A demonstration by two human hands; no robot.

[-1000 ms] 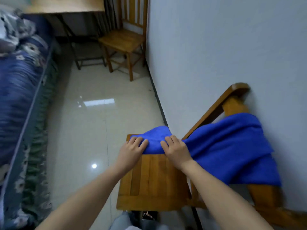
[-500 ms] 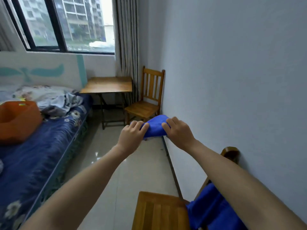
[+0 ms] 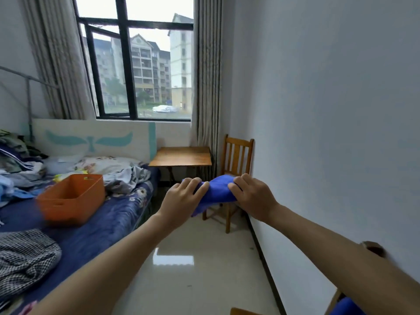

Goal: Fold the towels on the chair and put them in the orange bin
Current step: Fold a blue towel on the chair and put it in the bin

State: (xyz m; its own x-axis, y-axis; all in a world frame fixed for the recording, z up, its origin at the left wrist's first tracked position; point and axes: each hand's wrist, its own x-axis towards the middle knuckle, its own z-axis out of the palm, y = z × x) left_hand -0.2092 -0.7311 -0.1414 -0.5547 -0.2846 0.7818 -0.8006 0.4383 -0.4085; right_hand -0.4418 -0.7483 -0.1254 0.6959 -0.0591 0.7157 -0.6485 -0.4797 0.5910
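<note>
A folded blue towel (image 3: 219, 189) is held up in mid-air in front of me, one end in each hand. My left hand (image 3: 181, 201) grips its left end and my right hand (image 3: 252, 196) grips its right end. The orange bin (image 3: 70, 200) sits open on the blue bed at the left, well apart from the towel. At the bottom right corner a second blue towel (image 3: 347, 306) shows on the near wooden chair (image 3: 372, 247), most of which is out of frame.
The bed (image 3: 95, 228) along the left carries piled clothes and a checked cloth (image 3: 25, 253). A small wooden table (image 3: 181, 156) and a second wooden chair (image 3: 236, 155) stand at the far end under the window. Tiled floor (image 3: 200, 269) runs between bed and white wall.
Both hands lifted the folded towel off the near chair's seat and raised it. My view swung up and left, bringing the bed and orange bin into view.
</note>
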